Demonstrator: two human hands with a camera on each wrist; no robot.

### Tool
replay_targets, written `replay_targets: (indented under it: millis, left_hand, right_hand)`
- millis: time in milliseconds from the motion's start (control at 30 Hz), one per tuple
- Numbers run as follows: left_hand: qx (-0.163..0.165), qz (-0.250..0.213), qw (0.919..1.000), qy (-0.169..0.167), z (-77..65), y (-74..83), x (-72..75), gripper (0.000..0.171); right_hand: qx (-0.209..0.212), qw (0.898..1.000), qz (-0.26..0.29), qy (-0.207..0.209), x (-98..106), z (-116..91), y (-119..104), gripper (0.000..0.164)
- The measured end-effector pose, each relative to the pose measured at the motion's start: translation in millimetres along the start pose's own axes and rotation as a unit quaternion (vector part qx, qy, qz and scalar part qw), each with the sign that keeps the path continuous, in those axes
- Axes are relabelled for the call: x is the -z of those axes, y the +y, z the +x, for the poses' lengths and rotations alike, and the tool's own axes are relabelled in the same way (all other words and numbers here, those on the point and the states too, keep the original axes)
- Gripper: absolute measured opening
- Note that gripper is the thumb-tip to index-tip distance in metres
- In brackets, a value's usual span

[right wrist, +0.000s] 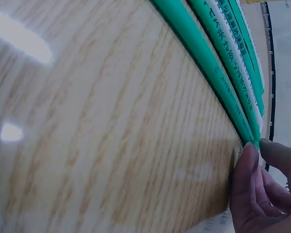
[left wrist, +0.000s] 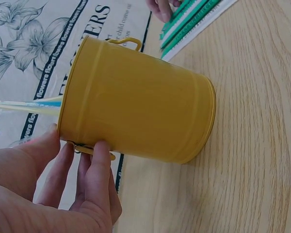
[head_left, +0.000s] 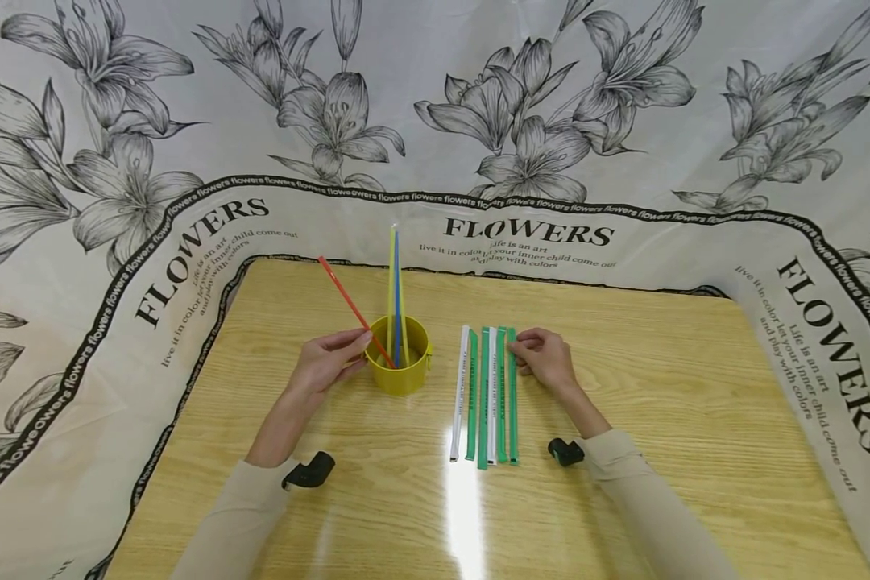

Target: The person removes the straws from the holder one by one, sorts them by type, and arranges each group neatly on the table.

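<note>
On the table stands a yellow bucket with small side handles. My left hand grips it at the rim and left handle, thumb on the rim and fingers against the side in the left wrist view. A red straw leans out of the bucket to the left, above that thumb. Yellow straws and a blue straw stand nearly upright inside. To the right, my right hand pinches the far end of the rightmost green-wrapped straw between thumb and finger.
Beside that straw lie several more in a row, some in green wrappers, others in white wrappers. Wood-grain table surrounds them. A flower-printed cloth rises at the back and sides.
</note>
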State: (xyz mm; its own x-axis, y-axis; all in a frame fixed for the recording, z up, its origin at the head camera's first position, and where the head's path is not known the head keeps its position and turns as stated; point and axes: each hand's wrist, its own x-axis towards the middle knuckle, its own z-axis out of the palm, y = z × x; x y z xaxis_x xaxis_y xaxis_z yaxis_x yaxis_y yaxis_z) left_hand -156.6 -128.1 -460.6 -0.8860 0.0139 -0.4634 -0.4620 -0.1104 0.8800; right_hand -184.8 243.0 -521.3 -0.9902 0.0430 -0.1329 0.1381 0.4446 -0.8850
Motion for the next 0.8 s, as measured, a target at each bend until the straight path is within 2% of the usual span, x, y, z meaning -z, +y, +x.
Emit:
replay_targets:
  millis: [200,433,800]
  left_hand:
    - [-0.002,-0.007,1.0,0.0,0.7,-0.5,-0.3,0.039]
    - [-0.002,-0.003,1.0,-0.008,-1.1,0.8,1.1,0.04]
    - [-0.005,-0.004,0.9999,-0.01,0.6,-1.2,1.0,0.04]
  right_hand:
    - [0.01,0.999,-0.042,0.022,1.2,0.5,-3.9,0.027]
    - [0.05,0.995,-0.078,0.035,4.3,2.8,-18.5,0.026]
    - [0.11,0.992,-0.059,0.023,3.9,6.0,-52.6,0.026]
